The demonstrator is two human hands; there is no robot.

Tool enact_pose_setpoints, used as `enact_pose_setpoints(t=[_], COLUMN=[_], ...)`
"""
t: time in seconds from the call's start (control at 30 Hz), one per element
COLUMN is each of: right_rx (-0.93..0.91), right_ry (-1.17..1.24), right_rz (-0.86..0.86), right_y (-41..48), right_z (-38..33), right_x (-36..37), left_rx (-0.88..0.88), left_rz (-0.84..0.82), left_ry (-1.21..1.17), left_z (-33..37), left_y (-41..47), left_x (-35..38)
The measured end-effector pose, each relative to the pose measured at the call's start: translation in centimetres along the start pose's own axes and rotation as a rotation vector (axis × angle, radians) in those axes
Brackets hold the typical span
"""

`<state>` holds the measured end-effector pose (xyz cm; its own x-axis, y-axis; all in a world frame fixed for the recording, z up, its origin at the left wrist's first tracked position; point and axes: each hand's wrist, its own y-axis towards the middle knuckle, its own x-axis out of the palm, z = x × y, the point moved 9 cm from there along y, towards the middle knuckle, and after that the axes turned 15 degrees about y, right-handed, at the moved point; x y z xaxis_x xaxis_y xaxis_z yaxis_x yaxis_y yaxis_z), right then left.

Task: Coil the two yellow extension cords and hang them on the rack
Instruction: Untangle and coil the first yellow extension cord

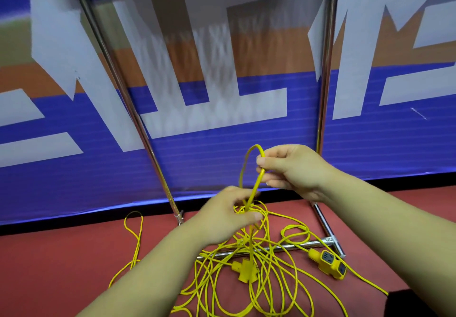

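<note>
A small loop of yellow extension cord (258,180) is pinched near its top by the curled fingers (271,161) of the right hand (293,168) and gripped lower down by the left hand (222,215). The remainder is heaped in a tangle on the red floor (61,255) at the rack (325,70) base. Two end fittings are counted: one socket block (329,263) and one T-shaped fitting (244,270).
</note>
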<state>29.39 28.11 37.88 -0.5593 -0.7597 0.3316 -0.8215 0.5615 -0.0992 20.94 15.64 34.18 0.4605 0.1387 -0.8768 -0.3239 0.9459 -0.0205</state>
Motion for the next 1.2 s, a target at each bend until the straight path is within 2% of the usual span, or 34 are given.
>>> enact_pose_setpoints(t=[0.07, 0.2, 0.27, 0.4, 0.47, 0.53, 0.6, 0.63, 0.73, 0.77, 0.8, 0.87, 0.97, 1.03, 1.1, 1.13, 1.2], right_rx=[-0.005, 0.001, 0.071, 0.200, 0.195, 0.174, 0.114, 0.077, 0.006, -0.001, -0.007, -0.011, 0.068, 0.197, 0.289, 0.278, 0.186], right_ry=[0.096, 0.156, -0.005, -0.572, -0.590, -0.410, -0.162, -0.036, 0.218, 0.257, 0.286, 0.313, 0.154, -0.077, -0.398, -0.521, -0.627], right_rz=[0.037, -0.006, -0.099, -0.436, -0.471, -0.390, -0.218, -0.144, -0.040, -0.019, 0.008, 0.059, 0.071, -0.104, -0.375, -0.473, -0.537], right_y=[-0.1, -0.2, -0.5, -2.1, -2.1, -1.9, -1.3, -1.1, -0.9, -0.8, -0.7, -0.5, -0.6, -1.3, -2.8, -3.3, -3.4], right_z=[-0.4, 0.1, 1.9, 6.5, 6.6, 4.9, 2.3, 1.1, -0.7, -0.8, -0.8, -0.7, 1.0, 4.1, 7.7, 8.8, 9.2], right_x=[0.0, -0.8, -0.8, 1.4, 1.7, 1.8, 1.3, 1.1, 1.6, 1.7, 1.5, 0.1, -2.0, -1.0, 1.4, 2.6, 4.2], left_rx=[-0.004, -0.186, -0.230, -0.207, -0.218, -0.254, -0.316, -0.315, -0.079, -0.014, -0.008, -0.131, -0.239, -0.229, -0.222, -0.216, -0.210], left_rz=[-0.061, 0.043, 0.129, 0.290, 0.390, 0.430, 0.312, 0.166, -0.297, -0.341, -0.339, -0.269, -0.074, 0.030, 0.141, 0.189, 0.264], left_ry=[-0.032, -0.427, -0.642, -1.014, -1.130, -1.208, -1.164, -1.072, -0.520, -0.393, -0.368, -0.461, -0.717, -0.945, -1.119, -1.192, -1.297], left_z=[0.3, -1.1, -1.2, -1.0, -1.9, -3.2, -4.0, -3.4, 0.7, 1.5, 2.0, 1.5, 0.1, 0.1, 0.1, 0.0, -0.4], left_y=[0.2, 0.4, -0.1, -0.5, -0.6, -0.6, -0.5, -0.5, -0.9, -0.8, -0.5, 0.0, 0.3, 0.2, 0.2, 0.3, 0.3], left_x=[1.1, -1.2, -2.9, -5.7, -6.9, -6.9, -4.6, -2.7, 3.4, 4.5, 4.7, 3.7, 0.3, -1.7, -3.6, -4.4, -5.7])
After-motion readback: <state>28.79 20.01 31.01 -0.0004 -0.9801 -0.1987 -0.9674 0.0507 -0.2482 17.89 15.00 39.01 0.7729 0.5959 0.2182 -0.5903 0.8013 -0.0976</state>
